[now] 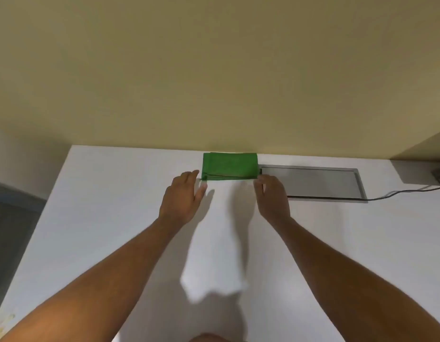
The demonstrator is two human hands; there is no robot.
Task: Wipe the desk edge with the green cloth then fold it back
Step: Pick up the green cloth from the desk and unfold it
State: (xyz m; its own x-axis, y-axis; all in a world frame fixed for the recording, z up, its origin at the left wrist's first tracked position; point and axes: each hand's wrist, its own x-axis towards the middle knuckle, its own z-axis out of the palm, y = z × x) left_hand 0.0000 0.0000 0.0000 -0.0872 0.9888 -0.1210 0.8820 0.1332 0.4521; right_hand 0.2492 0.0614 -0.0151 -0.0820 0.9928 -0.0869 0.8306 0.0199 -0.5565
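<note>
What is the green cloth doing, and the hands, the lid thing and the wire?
green cloth: folded flat, lying against the wall.
left hand: open, fingertips at the cloth's left corner.
right hand: at the cloth's right corner; grip unclear.
metal hatch: closed, set in the desk.
cable: lying loose on the desk.

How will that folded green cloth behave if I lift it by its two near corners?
The folded green cloth will probably go floppy and unfold, since loose layers show at its near edge. It looks thin, so likely light. On the smooth white desk it should slide easily.
</note>
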